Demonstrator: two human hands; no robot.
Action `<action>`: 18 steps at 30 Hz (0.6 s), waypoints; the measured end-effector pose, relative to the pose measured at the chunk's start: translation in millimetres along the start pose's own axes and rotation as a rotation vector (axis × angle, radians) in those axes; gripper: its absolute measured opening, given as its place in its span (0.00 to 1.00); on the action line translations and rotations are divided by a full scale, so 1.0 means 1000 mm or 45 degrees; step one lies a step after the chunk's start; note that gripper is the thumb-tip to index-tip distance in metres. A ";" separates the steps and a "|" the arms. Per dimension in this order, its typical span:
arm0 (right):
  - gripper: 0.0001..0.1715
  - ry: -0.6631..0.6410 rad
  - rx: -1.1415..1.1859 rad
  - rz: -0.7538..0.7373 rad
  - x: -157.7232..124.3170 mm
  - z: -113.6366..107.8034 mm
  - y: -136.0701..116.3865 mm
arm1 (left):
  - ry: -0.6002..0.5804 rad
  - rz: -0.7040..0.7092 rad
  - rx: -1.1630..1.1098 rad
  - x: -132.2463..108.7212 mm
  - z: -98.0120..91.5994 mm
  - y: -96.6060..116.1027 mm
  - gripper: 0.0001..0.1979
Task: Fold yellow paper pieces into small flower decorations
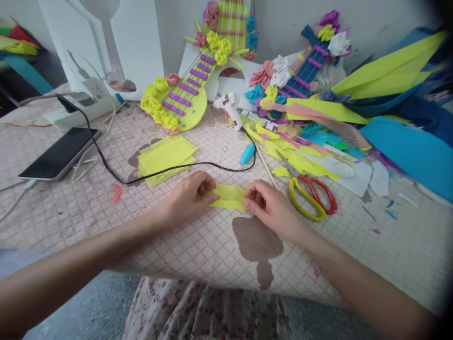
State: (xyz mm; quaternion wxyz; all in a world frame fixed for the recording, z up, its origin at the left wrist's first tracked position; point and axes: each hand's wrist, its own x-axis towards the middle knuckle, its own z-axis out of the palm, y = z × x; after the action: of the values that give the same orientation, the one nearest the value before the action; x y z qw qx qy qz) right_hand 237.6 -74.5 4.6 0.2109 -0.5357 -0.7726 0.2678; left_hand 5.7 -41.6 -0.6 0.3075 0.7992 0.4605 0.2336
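A small strip of yellow crepe paper [229, 195] is stretched between my two hands, just above the patterned tablecloth, with a fold along its length. My left hand [194, 192] pinches its left end between thumb and fingers. At the right end, my right hand [264, 202] has the same kind of pinch. Behind my left hand lies a loose stack of yellow paper pieces [166, 158], crossed by a black cord [170, 168]. Scissors [311, 193] with red and yellow handles rest to the right of my right hand, beside a thin wooden stick [265, 165].
A white glue gun [230, 111] stands behind the hands, near a turquoise piece [247, 154]. Paper-flowered guitar shapes [187, 94] lean at the back. Paper scraps [304, 151] and blue sheets [410, 151] spread rightward. At left are a phone [58, 153] and a power strip [83, 106].
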 end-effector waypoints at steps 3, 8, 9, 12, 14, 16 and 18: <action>0.07 0.027 -0.119 0.017 0.002 0.004 -0.001 | 0.044 0.031 0.136 0.000 0.004 0.001 0.05; 0.10 -0.017 -0.276 -0.033 0.008 0.006 0.001 | 0.011 0.040 0.212 0.002 0.001 0.006 0.06; 0.11 -0.021 -0.260 -0.034 0.009 0.004 0.002 | -0.015 0.004 0.169 0.004 -0.002 0.008 0.07; 0.09 0.005 -0.132 -0.024 0.011 -0.002 0.005 | -0.051 -0.071 0.100 0.017 -0.011 0.011 0.10; 0.06 0.060 -0.061 -0.015 0.011 -0.006 0.007 | -0.067 -0.037 0.113 0.027 -0.014 0.012 0.10; 0.05 0.112 -0.057 -0.009 0.010 -0.007 0.008 | -0.118 0.028 0.146 0.037 -0.012 0.012 0.10; 0.05 0.129 -0.090 -0.011 0.009 -0.008 0.009 | -0.181 0.053 0.205 0.043 -0.009 0.012 0.09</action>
State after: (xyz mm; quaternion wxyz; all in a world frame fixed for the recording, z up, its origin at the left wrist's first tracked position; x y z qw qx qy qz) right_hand 245.6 -61.7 5.4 0.2317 -0.5523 -0.7722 0.2121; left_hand 27.2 -6.3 18.3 0.2693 0.8453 0.4381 0.1450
